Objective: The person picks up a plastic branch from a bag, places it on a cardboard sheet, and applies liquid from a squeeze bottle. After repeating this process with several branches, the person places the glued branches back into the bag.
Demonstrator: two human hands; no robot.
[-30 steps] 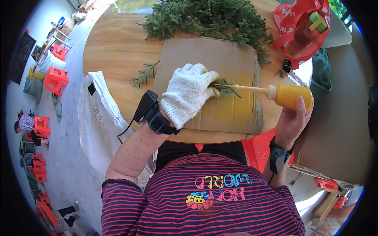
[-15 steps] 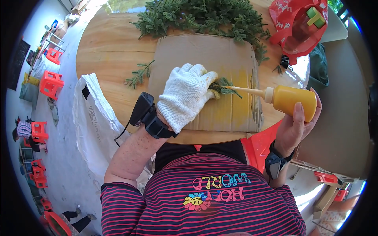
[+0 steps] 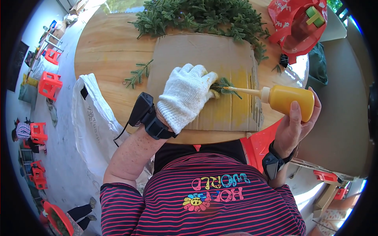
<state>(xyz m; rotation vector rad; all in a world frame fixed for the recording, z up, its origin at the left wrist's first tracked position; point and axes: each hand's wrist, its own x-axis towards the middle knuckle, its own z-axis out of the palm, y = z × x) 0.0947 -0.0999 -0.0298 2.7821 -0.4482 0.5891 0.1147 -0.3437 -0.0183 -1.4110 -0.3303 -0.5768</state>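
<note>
My left hand, in a white knit glove with yellow-stained fingertips, pinches a small green fir sprig over the cardboard sheet. Bare, my right hand is wrapped round a yellow squeeze bottle, tilted sideways with its long thin nozzle pointing left. The nozzle tip is at the sprig's needles; whether it touches them I cannot tell. Yellow smears mark the cardboard under and beside the sprig. The stem end of the sprig is hidden by the glove.
A heap of fir branches lies along the table's far side. One loose sprig is left of the cardboard. A red plastic bag holding a green-lidded container stands far right, near a black clip. A white sack hangs at the table's left edge.
The bottle in my right hand has shifted slightly left, its nozzle reaching a little further over the sprig. My left hand keeps its hold, nearly still.
</note>
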